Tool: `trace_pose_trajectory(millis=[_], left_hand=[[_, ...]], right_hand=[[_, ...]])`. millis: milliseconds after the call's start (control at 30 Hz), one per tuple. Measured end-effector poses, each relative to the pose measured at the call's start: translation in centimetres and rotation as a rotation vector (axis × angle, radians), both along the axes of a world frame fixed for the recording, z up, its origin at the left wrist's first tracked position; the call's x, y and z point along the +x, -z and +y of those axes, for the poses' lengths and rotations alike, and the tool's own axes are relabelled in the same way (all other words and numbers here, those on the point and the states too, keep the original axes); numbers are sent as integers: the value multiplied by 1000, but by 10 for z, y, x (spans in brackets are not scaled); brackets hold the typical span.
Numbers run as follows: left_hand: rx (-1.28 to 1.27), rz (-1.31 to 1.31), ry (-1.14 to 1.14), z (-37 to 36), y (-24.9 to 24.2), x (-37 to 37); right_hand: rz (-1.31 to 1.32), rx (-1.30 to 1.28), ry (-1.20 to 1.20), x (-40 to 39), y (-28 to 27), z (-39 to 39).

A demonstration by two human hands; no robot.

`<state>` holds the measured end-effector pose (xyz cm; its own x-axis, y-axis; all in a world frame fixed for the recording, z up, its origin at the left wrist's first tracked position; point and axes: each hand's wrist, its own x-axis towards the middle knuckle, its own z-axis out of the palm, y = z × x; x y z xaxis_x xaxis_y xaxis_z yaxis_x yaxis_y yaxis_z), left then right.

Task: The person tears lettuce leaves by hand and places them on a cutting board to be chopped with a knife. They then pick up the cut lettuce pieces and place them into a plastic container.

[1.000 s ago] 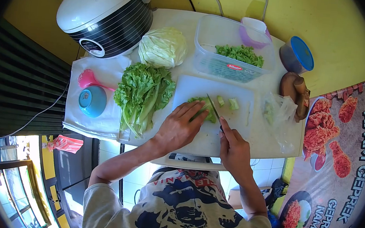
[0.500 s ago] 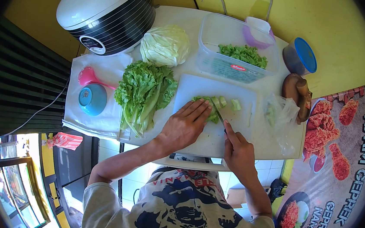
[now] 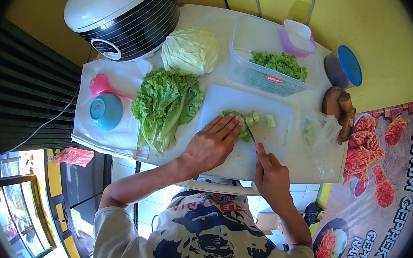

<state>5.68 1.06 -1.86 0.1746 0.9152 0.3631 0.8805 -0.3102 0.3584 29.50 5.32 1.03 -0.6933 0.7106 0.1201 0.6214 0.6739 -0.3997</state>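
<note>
Your left hand (image 3: 213, 145) is lying flat over cut lettuce (image 3: 244, 134) on the board (image 3: 221, 97); your right hand (image 3: 271, 173) is gripping the knife (image 3: 251, 134), blade slanting forward-left, apparently touching lettuce.

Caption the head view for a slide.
Left hand steadies cut green lettuce on a white rectangular cutting board, right hand holding a metal knife.

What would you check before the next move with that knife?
1. Knife held in the right hand: ok.
2. Left hand pressing down on the cut greens: ok.
3. Left fingertips well clear of the knife: not ok, they lie right beside it.
4. White board under the greens: ok.
5. Knife sharp enough: cannot tell.
</note>
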Motion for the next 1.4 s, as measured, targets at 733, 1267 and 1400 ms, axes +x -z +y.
trace_pose_trajectory(millis=[733,1267,1400], left_hand=[[-25,34,65,-10,-16,-15],[-11,70,48,3,-14,-14],[-48,62,34,4,-12,-11]], right_hand=[[50,-51,167,-11,-2,-10],[212,179,257,-16,4,36],[185,194,324,-23,9,52]])
